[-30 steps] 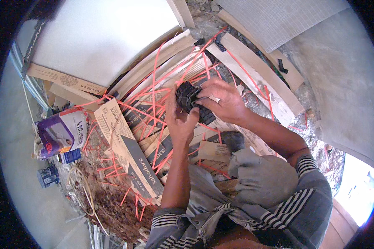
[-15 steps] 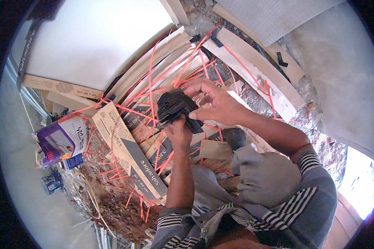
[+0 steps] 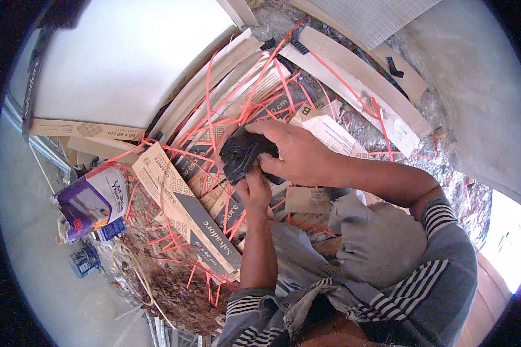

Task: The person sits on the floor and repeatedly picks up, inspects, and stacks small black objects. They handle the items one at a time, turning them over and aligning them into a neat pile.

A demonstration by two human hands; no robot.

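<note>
A stack of black ribbed plastic corner protectors is held up in front of me over the pile of cardboard. My left hand grips it from below, its fingers mostly hidden under the stack. From the right, my right hand closes over the upper side, thumb and fingers against the black pieces. Single black pieces of similar plastic lie apart: an L-shaped one at the upper right and a ribbed one on the end of a cardboard strip.
Flattened cardboard packaging and tangled red strapping cover the rubble before me. A purple-and-white bag and a blue tub stand left. A large white panel fills the upper left; grey sheets lie upper right.
My right hand has shifted left and closed further around the black stack, which is turned slightly. My view has moved a little, so the surroundings sit differently.
</note>
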